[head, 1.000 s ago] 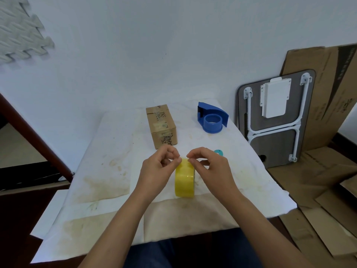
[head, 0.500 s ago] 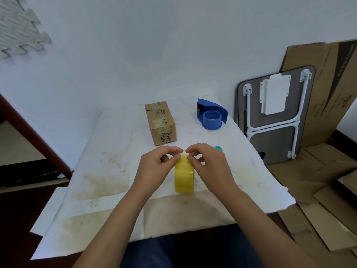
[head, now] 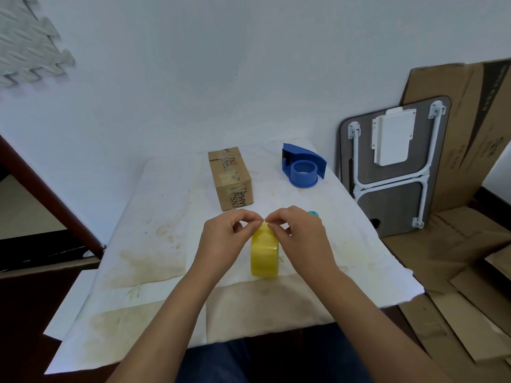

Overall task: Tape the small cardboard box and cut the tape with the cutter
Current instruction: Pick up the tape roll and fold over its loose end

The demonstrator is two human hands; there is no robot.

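Note:
A yellow tape roll (head: 264, 254) stands on edge on the white-covered table (head: 154, 244). My left hand (head: 225, 239) and my right hand (head: 300, 234) pinch at the roll's top from either side, fingertips almost touching. The small brown cardboard box (head: 231, 176) lies beyond the hands, toward the wall. The blue tape cutter (head: 302, 168) sits to the box's right. A small teal object (head: 313, 214) peeks out behind my right hand, mostly hidden.
A folded grey table with white legs (head: 392, 167) leans against the wall on the right, with flattened cardboard sheets (head: 456, 258) behind and below it. A dark wooden rail (head: 49, 194) runs along the left. The table's front edge is near my lap.
My fingertips have drawn closer together on top of the roll. The roll, box and cutter lie where they were.

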